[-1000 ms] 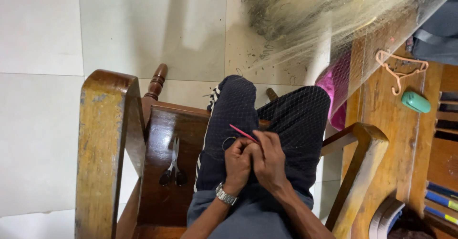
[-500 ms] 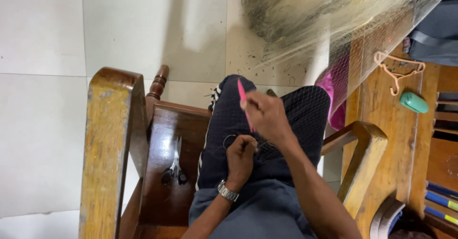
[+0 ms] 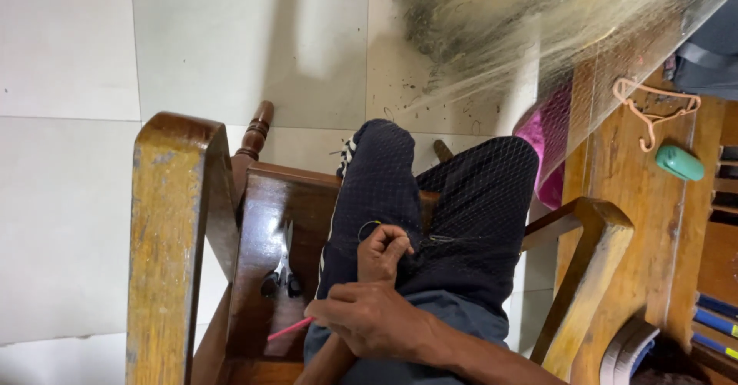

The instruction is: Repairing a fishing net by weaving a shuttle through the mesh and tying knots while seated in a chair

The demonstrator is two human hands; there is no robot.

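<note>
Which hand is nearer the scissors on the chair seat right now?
The right hand, crossed low over the lap with a pink tool, is nearer the scissors. The left hand pinches netting on the thigh, farther off.

Soft, even daylight fills the scene, and the pale floor tiles (image 3: pixel 69 223) come up bright, nearly washed out, with a broad soft shadow (image 3: pixel 307 54) falling across them at the top centre. There's a sheen on the polished wooden seat (image 3: pixel 265 223) (a streak of glare right by the scissors (image 3: pixel 281 273)), while the dark trousers (image 3: pixel 430 216) swallow light and show little detail. The fine net (image 3: pixel 538 23) at top right is hazy and out of focus, the right hand (image 3: pixel 369 320) looks slightly soft, and straight lines bow a little towards the frame edges.
</note>
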